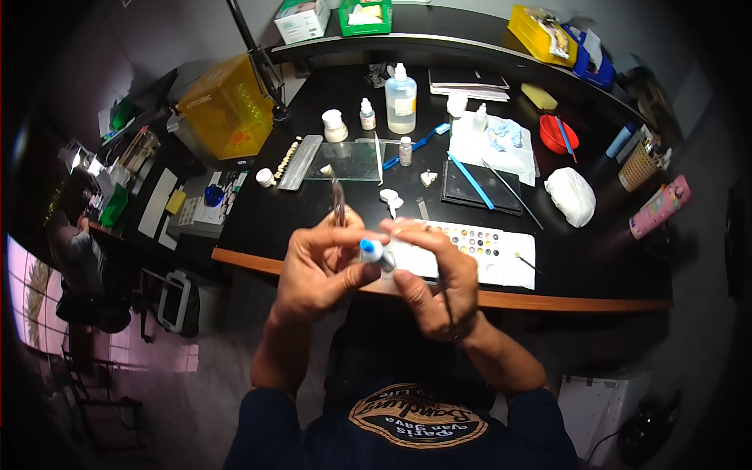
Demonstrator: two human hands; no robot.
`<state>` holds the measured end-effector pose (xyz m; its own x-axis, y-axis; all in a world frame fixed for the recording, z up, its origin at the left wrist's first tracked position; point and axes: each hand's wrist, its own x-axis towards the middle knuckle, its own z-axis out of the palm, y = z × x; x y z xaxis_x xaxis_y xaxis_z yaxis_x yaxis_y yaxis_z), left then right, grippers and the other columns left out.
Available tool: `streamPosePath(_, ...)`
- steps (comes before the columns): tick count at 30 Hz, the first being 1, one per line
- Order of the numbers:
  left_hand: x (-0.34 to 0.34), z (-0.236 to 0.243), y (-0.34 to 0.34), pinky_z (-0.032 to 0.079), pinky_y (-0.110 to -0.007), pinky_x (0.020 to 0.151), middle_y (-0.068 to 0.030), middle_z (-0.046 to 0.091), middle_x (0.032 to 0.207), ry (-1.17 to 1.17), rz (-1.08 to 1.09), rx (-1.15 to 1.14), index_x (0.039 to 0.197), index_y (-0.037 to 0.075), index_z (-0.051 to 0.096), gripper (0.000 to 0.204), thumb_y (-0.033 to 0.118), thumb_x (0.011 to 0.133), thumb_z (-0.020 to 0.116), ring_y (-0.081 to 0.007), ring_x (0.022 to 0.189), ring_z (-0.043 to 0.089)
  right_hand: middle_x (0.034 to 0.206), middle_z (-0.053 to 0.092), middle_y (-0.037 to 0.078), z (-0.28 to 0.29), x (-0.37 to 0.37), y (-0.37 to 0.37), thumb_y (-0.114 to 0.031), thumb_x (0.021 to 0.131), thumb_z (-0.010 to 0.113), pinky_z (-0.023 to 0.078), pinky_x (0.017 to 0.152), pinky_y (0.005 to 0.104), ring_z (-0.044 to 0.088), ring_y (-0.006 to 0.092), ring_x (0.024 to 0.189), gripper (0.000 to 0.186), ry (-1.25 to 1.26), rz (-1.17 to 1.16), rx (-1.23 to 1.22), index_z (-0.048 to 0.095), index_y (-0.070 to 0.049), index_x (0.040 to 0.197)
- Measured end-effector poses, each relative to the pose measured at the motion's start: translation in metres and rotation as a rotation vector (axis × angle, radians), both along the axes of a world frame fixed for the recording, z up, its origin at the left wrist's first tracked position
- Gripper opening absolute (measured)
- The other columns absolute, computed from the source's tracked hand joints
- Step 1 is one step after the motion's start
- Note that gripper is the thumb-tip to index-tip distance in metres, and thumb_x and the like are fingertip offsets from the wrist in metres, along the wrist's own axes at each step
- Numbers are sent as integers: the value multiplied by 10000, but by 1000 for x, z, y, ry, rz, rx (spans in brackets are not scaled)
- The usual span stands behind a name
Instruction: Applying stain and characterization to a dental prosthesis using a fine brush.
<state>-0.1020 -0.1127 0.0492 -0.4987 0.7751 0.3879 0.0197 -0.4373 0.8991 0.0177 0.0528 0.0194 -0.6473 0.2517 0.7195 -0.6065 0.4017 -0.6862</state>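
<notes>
My left hand [313, 270] is closed on a small bottle [376, 254] with a white top and blue tip, with a slender dark instrument [338, 200] sticking up from its fingers. My right hand [439, 282] is curled at the bottle's right side, fingers around it; a thin dark stick lies along them. Beneath them is a white palette sheet [509, 270] with dots of colour and a fine brush [526, 262]. Just beyond are small white pieces [390, 200], a glass slab [352, 157] and a black flat case [470, 196] with a blue-handled tool on it.
Bottles [401, 106], a red bowl [552, 137], a white crumpled bundle [569, 196], a brush holder [636, 168] and a pink flask [658, 207] stand on the black desk [595, 274]. Bins [364, 16] line the raised shelf. A yellow box [223, 106] is at left, beside another seated person [82, 258].
</notes>
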Motion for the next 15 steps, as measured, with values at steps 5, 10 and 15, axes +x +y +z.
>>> streamPosePath(5,16,-32,-11,539,-243,871,-59,529,1087,-86,59,22,1190,-57,705,365,-1,847,817,-129,1008,613,915,750,144,-14,10,-31,-58,879,785,557,684,286,734,189,790,227,-24,18,-217,709,14,1081)
streamPosePath(10,16,-27,-38,354,-212,714,-55,512,1030,91,238,38,1235,-64,693,328,83,942,705,-89,810,465,835,727,125,-25,10,-39,-56,839,816,492,578,281,667,167,656,220,-19,47,-210,717,11,1023)
streamPosePath(15,15,-21,-37,372,-213,708,-15,511,935,63,316,-75,1197,-59,719,248,34,977,652,-71,818,466,746,679,94,-22,13,-37,-23,819,815,446,550,267,607,133,616,165,-4,22,-148,713,10,945)
